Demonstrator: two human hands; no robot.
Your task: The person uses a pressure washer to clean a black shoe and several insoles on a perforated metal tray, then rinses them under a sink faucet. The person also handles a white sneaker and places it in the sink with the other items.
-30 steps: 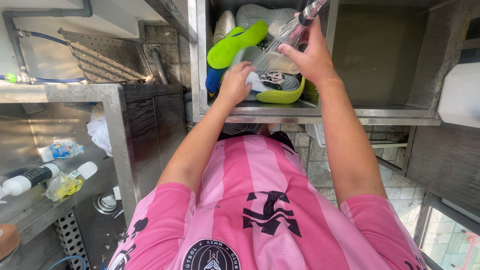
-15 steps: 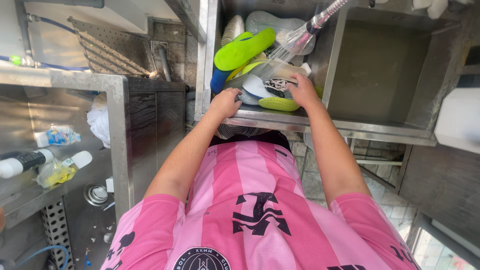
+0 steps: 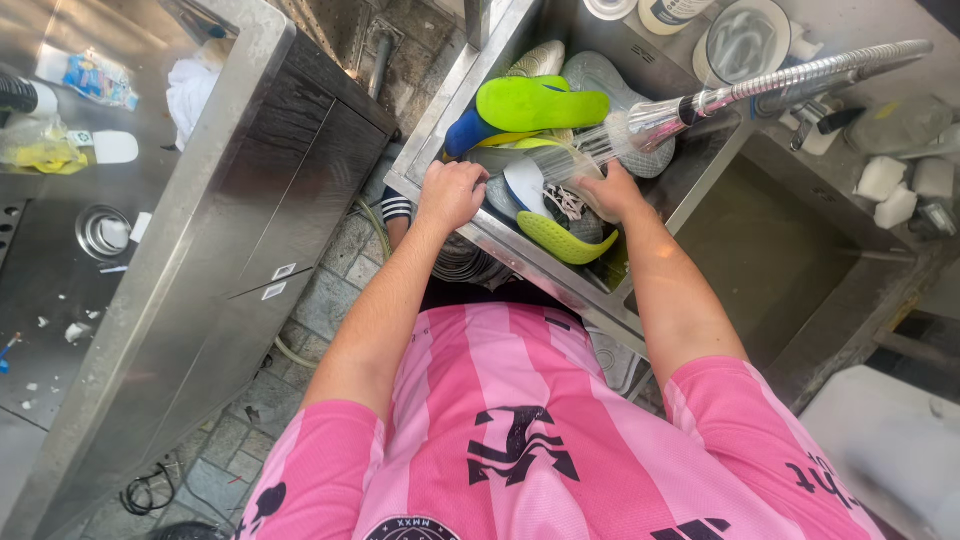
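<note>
A white sports shoe with a lime-green sole is held in the left basin of a steel sink, under water sprayed from a flexible hose head at two o'clock of it. The left hand, at nine o'clock of the shoe, is clenched on its heel end. The right hand, at three o'clock, is pressed against the shoe, but whether its fingers are closed cannot be told. More shoes, one with a bright green sole, are piled at twelve o'clock. For a good rinse, the shoe would best be gripped firmly and turned slowly beneath the spray.
</note>
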